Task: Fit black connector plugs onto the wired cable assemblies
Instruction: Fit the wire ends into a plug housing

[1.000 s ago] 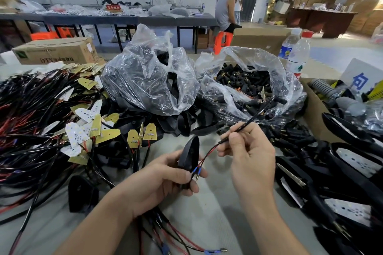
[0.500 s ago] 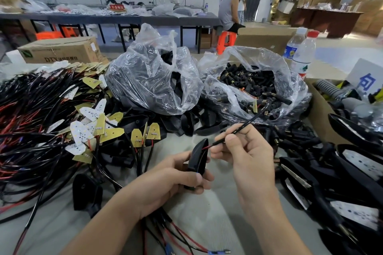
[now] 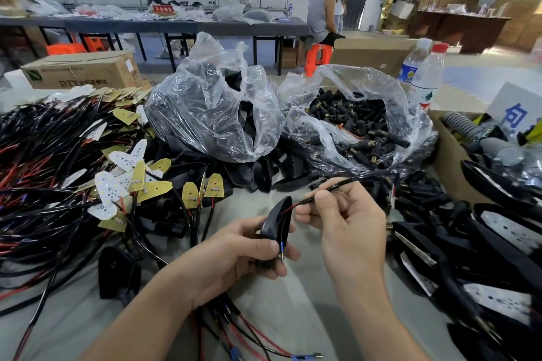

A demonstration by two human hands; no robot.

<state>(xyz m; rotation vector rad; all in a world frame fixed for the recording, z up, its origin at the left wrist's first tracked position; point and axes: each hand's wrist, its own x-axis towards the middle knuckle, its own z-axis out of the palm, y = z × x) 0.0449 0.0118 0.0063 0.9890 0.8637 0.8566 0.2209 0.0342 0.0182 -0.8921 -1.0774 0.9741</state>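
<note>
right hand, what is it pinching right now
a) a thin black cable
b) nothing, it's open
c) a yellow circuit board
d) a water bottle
a: the right hand pinches the thin black cable between thumb and forefinger, and the cable's red wire runs down to the black housing gripped by the left hand.

Bright even indoor light w/ window glare far right, soft shadows, wide-angle edge warp, background slightly soft.

The left hand point(image 3: 234, 255) covers the lower end of the black shell point(image 3: 275, 221).
</note>
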